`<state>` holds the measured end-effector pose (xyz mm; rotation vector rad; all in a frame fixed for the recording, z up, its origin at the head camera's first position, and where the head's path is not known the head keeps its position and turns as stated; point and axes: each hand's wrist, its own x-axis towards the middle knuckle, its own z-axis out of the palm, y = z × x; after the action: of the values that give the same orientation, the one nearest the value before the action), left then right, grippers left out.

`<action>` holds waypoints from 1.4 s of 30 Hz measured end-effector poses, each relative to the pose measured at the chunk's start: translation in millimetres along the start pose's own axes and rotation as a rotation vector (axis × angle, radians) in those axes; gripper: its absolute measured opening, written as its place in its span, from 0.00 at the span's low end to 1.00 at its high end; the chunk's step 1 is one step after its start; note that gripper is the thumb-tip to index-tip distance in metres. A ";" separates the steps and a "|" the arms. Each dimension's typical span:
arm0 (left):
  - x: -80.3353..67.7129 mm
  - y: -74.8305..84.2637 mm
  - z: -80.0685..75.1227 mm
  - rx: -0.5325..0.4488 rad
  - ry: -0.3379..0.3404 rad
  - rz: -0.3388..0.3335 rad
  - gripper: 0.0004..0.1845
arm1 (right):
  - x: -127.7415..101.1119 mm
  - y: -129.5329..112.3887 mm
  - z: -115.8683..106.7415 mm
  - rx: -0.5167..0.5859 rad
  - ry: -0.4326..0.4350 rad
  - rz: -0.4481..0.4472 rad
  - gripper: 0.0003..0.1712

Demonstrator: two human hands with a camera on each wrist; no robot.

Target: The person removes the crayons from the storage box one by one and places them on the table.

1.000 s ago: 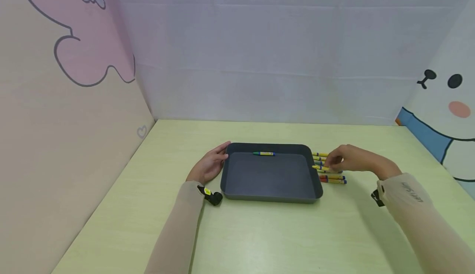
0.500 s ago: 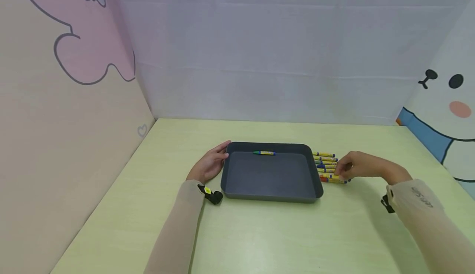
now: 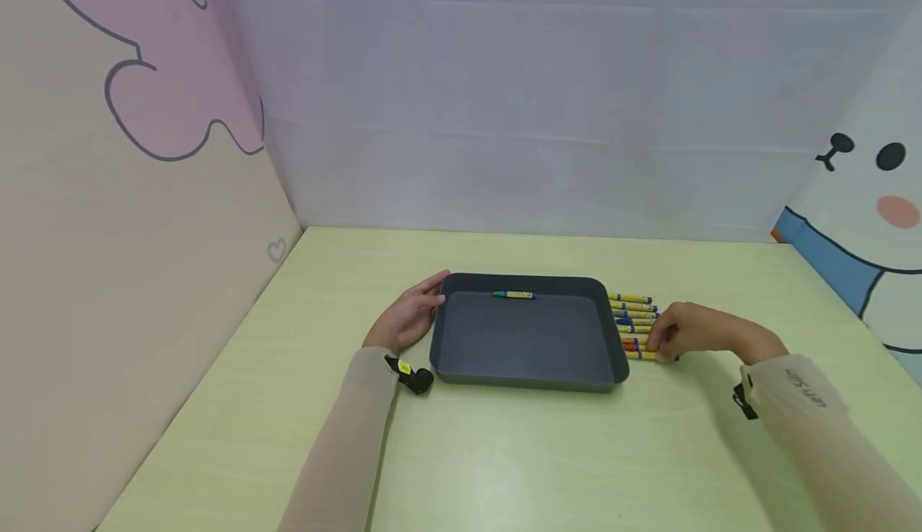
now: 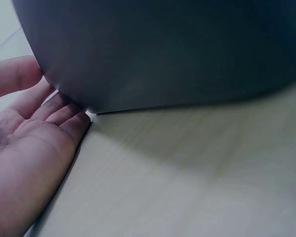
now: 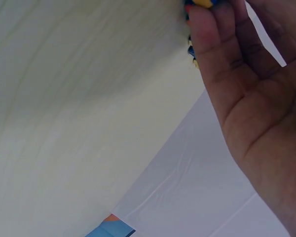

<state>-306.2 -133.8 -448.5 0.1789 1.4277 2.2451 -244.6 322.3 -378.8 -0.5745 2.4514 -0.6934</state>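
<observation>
A dark grey rectangular tray lies on the table, with one green crayon near its far wall. My left hand rests against the tray's left side; in the left wrist view its thumb and fingertips touch the outer wall near a bottom corner. At the tray's right, my right hand pinches a yellow-wrapped crayon at the near end of a row. Blue bands show on the crayon in the right wrist view, while fingers cover its middle. Several other crayons lie side by side beyond it, tips toward the tray.
The pale wood-grain table extends in front of the tray. A white sheet hangs behind it, and printed cartoon panels stand at left and right. A black wrist camera sits at the left cuff, close to the tray's side.
My right hand has carried a crayon from above the row's middle to its near end and lowered it beside the red ones. The left hand and tray have stayed put.
</observation>
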 end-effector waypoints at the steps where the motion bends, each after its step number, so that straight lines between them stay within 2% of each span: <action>1: 0.1 -0.1 0.3 -0.001 0.002 0.000 0.34 | 0.1 0.2 0.3 0.000 0.004 0.000 0.07; 14: -0.2 0.1 -0.6 0.017 0.015 -0.004 0.34 | 2.1 0.6 3.0 0.016 0.012 -0.002 0.06; 24: -1.7 0.0 0.4 0.009 0.007 0.000 0.34 | 2.0 -5.8 5.1 0.026 -0.003 0.044 0.07; 35: -0.9 -1.3 0.0 0.009 0.001 0.008 0.34 | -0.3 -16.2 -3.7 -0.047 0.017 0.035 0.08; 42: 0.9 -1.7 -0.8 0.014 0.012 0.007 0.34 | 1.7 -24.7 -11.8 -0.081 0.059 0.007 0.13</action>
<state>-306.7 -133.4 -450.5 0.1755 1.4516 2.2461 -246.6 306.3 -356.6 -0.5835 2.5443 -0.6191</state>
